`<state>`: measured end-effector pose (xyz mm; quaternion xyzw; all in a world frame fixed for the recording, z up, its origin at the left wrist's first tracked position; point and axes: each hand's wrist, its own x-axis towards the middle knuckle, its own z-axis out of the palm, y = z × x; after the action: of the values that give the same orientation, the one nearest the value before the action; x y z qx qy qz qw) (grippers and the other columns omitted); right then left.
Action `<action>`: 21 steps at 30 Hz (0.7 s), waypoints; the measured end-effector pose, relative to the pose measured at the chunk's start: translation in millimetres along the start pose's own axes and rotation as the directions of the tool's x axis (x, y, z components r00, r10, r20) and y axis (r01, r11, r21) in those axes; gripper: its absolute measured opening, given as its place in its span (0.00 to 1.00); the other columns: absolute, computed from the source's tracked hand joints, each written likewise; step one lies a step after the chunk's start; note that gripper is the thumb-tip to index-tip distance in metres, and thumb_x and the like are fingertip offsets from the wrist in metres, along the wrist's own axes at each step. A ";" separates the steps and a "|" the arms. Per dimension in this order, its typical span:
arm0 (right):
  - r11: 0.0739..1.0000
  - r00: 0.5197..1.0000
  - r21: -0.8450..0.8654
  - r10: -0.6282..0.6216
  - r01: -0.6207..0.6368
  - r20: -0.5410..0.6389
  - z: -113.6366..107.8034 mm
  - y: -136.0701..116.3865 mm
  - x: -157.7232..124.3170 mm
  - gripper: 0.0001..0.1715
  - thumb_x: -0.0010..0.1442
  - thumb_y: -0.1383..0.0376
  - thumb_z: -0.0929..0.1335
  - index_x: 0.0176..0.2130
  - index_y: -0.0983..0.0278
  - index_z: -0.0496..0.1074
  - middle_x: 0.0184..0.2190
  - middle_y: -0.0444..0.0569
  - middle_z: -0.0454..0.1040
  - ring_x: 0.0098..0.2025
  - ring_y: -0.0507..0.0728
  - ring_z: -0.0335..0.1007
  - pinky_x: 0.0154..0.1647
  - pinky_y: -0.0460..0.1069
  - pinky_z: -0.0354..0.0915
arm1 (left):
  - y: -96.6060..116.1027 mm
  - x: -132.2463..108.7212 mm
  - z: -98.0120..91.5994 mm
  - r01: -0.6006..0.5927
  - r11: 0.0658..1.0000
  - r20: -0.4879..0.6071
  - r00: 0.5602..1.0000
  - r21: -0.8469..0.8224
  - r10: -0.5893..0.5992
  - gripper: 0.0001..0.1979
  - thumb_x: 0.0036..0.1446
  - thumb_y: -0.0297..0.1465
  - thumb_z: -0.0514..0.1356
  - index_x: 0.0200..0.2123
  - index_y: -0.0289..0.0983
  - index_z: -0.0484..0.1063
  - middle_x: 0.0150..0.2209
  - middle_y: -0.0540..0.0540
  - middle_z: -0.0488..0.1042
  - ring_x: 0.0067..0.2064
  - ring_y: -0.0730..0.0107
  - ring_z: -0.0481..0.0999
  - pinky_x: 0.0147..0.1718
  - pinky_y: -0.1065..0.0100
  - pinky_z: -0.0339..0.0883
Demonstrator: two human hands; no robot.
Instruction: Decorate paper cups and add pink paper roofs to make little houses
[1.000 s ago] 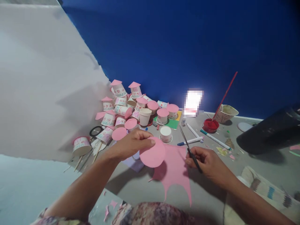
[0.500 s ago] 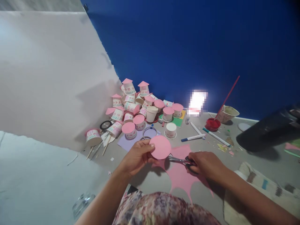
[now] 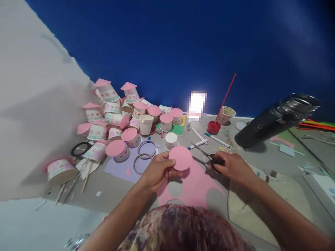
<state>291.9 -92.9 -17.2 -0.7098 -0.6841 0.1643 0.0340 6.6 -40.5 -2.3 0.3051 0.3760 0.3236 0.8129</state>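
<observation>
Between thumb and fingers, my left hand (image 3: 159, 170) pinches a pink paper circle (image 3: 181, 158) by its left edge. My right hand (image 3: 231, 165) grips black-handled scissors (image 3: 204, 150), whose blades point up and left, apart from the circle. Beneath both hands lies a sheet of pink paper (image 3: 195, 183) with rounded cut-outs. Just beyond the circle stands a small white paper cup (image 3: 171, 140), upside down. Pink-topped decorated paper cups (image 3: 117, 150) are heaped to the left.
Purple paper (image 3: 117, 167) carries two rings (image 3: 146, 149). Markers (image 3: 197, 144), a red paint pot (image 3: 214, 128) holding a stick, and a tall black flask (image 3: 269, 122) stand toward the back right. A cream cloth (image 3: 267, 202) lies under my right forearm. A blue wall (image 3: 167, 45) rises behind.
My view has swung to the right. The scissors have come away from the pink circle and now point up and left. The cut pink sheet lies differently below my hands.
</observation>
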 end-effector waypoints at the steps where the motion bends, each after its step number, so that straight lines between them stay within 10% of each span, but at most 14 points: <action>1: 1.000 1.000 0.026 0.018 -0.017 -0.019 4.6 0.5 1.8 0.11 0.62 0.56 0.72 0.34 0.60 0.72 0.31 0.47 0.82 0.34 0.59 0.78 0.33 0.49 0.58 | -2.4 4.8 1.6 0.014 1.000 0.008 1.000 0.002 -0.014 0.21 0.46 0.29 0.76 0.44 0.29 0.81 0.37 0.38 0.84 0.32 0.64 0.84 0.30 0.65 0.84; 21: 0.998 0.995 0.069 0.014 -0.007 -0.098 41.0 13.7 -1.1 0.08 0.60 0.63 0.73 0.42 0.61 0.77 0.48 0.54 0.77 0.39 0.60 0.76 0.38 0.51 0.63 | -45.0 44.1 4.5 0.008 0.992 -0.054 0.999 0.125 -0.001 0.27 0.40 0.31 0.78 0.46 0.33 0.79 0.35 0.46 0.82 0.25 0.78 0.73 0.22 0.77 0.64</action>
<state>293.6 -102.1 -59.4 -0.7190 -0.6719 0.1525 0.0913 46.0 -35.5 -51.5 0.3460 0.4179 0.3056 0.7824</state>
